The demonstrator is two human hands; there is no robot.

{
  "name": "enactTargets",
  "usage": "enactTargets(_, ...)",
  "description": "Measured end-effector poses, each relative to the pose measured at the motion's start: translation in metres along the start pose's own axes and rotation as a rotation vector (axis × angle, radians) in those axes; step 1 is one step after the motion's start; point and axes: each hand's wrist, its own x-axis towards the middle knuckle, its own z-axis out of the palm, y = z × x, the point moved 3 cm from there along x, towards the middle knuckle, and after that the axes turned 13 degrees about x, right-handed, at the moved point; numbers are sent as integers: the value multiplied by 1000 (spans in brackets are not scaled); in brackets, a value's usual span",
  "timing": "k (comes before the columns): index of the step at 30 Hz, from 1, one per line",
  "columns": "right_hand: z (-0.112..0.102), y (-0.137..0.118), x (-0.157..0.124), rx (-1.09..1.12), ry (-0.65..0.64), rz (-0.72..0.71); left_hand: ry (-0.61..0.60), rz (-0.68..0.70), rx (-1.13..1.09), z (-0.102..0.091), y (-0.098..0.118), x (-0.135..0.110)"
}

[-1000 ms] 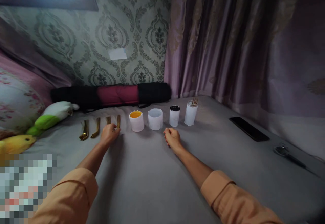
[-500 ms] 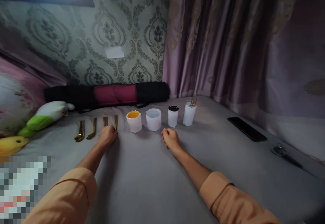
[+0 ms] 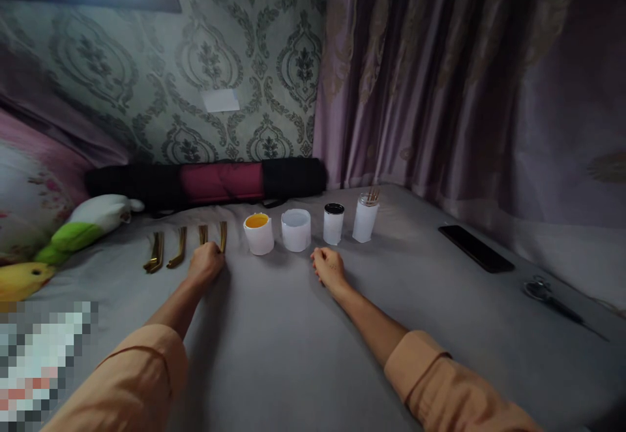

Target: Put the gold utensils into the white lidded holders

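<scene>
My left hand (image 3: 206,262) rests curled on the grey sheet, over the near ends of two thin gold-brown bundles (image 3: 223,233). Its fingers point down, so whatever they might hold is hidden. Two more such bundles, one on the left (image 3: 155,252) and one beside it (image 3: 177,248), lie apart from the hand. My right hand (image 3: 328,266) is closed in a loose fist on the sheet, nothing showing in it. Beyond stand a white-wrapped tub with orange inside (image 3: 260,239), a white tub (image 3: 296,233), a black-topped white can (image 3: 333,226) and a white-wrapped jar holding thin sticks (image 3: 364,222).
A black phone (image 3: 476,248) and a dark watch-like object (image 3: 540,290) lie at the right. Plush toys (image 3: 92,220) sit at the left. A long black and maroon bag (image 3: 220,181) lies along the wall. Purple curtains (image 3: 415,79) hang at the right.
</scene>
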Motion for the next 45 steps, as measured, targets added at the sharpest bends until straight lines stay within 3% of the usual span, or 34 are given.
enactTargets(27, 0, 1, 0, 0, -17, 20, -62, -74, -49, -17, 6, -8)
enactTargets(45, -1, -2, -2, 15, -19, 11, -73, -72, -51, -14, 3, -5)
